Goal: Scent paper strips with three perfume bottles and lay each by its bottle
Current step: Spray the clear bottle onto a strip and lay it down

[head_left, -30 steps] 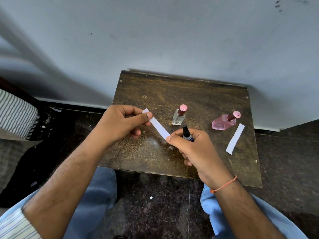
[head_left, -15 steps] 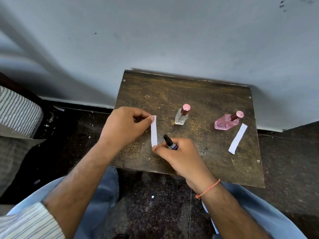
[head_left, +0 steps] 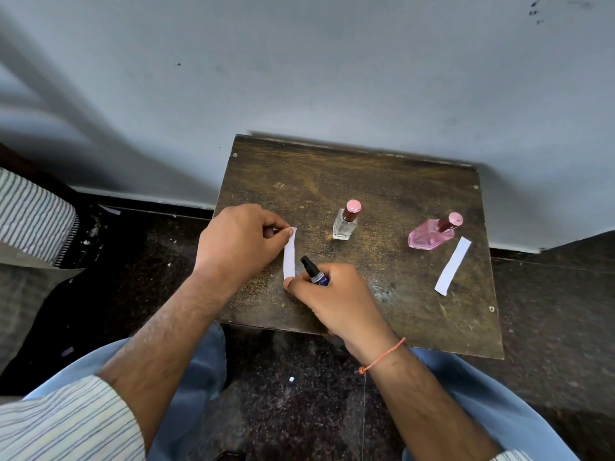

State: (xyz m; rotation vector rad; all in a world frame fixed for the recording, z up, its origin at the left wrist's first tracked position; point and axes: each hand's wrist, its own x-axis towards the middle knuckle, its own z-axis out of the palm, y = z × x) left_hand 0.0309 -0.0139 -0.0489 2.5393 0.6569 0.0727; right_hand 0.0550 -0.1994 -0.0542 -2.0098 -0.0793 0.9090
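Head view, single frame. I see the right hand (head_left: pixel 336 299) curled around a small dark spray bottle (head_left: pixel 314 272), whose black nozzle sticks up out of the fist; the thumb tip of that hand also presses the near end of a white paper strip (head_left: pixel 289 254). The left hand (head_left: pixel 238 242) pinches the far end of this strip between thumb and forefinger, the other fingers curled under. The strip runs roughly straight away from me between the two hands, just left of the spray nozzle, low over the wooden table (head_left: pixel 382 181); I cannot tell whether it touches the surface.

Further out: a clear bottle (head_left: pixel 345 224) with a pink cap stands upright near the table's middle, well apart from both hands. A pink bottle (head_left: pixel 429 236) lies tilted on the right side, and a second strip (head_left: pixel 453 266) lies flat just beside it, on its right. An orange thread (head_left: pixel 382 356) circles the right wrist.
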